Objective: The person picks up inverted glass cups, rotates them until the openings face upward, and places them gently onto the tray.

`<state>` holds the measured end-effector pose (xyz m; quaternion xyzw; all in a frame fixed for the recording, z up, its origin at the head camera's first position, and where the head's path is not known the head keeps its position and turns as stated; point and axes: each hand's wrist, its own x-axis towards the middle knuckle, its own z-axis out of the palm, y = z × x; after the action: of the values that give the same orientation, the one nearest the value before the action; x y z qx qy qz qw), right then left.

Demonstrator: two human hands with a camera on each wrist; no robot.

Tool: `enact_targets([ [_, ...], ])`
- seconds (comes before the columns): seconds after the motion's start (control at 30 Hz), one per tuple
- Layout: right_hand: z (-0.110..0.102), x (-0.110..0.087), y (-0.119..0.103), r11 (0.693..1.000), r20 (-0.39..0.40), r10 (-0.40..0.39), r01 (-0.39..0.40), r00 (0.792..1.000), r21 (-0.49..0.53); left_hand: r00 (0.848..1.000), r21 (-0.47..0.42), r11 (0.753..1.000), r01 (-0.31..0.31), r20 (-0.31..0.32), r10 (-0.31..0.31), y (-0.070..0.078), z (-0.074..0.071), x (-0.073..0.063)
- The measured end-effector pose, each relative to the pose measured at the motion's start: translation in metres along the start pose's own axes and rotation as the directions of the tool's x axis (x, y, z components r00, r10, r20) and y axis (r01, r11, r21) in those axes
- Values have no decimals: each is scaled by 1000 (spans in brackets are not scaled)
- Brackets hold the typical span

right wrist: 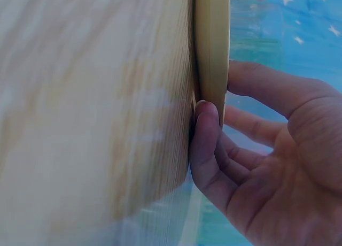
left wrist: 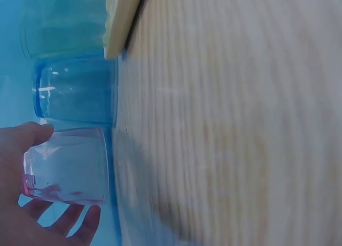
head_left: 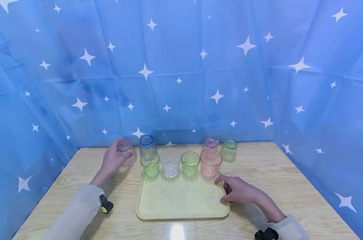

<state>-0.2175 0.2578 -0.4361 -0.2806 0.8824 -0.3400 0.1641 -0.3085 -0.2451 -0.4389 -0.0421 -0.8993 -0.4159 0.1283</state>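
At the back left of the table, my left hand grips a pale pink clear glass that stands mouth down. The thumb is on one side and the fingers are round the other, as the left wrist view shows. Next to it is an upside-down blue glass. My right hand holds the right edge of the cream tray, thumb over the rim and a fingertip against its side. Along the tray's back stand upright glasses: green, clear, green and pink.
Behind the pink glass on the tray, another pink glass stands upside down, with a green glass to its right. A blue curtain with white stars surrounds the wood-patterned table at the back and sides.
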Motion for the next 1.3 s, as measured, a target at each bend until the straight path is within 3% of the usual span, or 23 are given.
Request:
enact_targets([
  [0.53, -1, 1, -1, 1000, -9, -2, 2, 1000, -22, 999, -34, 999, 0, -53, -2, 15, 4, -27],
  [0.87, 0, 1, -1, 1000, 4, 10, -10, 1000, -11, 995, -94, 994, 47, -79, -54, 23, 6, -44],
  [1.1, 0, 2, 0, 1000, 5, 7, -6, 1000, -15, 991, -114, 990, 77, -100, -89, 28, 6, -52],
  [1.3, 0, 1, 0, 1000, -5, 0, 0, 1000, -24, 994, -154, 987, 52, -84, -66, 31, 1, -55],
])
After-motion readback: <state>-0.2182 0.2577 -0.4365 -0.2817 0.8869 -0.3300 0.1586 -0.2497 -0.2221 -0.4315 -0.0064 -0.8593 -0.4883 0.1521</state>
